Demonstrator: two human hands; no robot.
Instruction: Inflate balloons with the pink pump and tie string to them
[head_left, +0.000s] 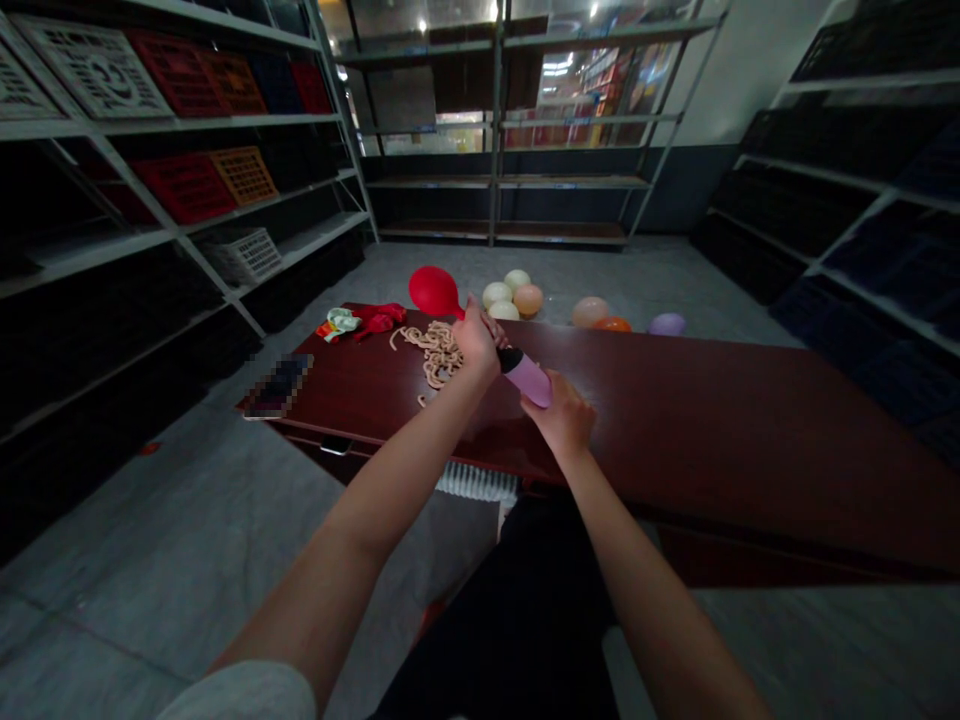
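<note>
left hand (480,338) grips red balloon (433,291), right hand (566,418) purple pump (529,380) (shelved crates (244,174), contents unclear)

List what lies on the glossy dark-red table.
Crumpled red pieces, a crumpled pale-green piece, a tangle of beige cords and a blurred flat rectangular object. The left hand hides whatever lies behind it.

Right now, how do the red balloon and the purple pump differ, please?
Shape: the red balloon is rounded; the purple pump is a tube with a black end. Hold: the left hand grips the red balloon, the right hand the purple pump. Both are held off the table.
</note>
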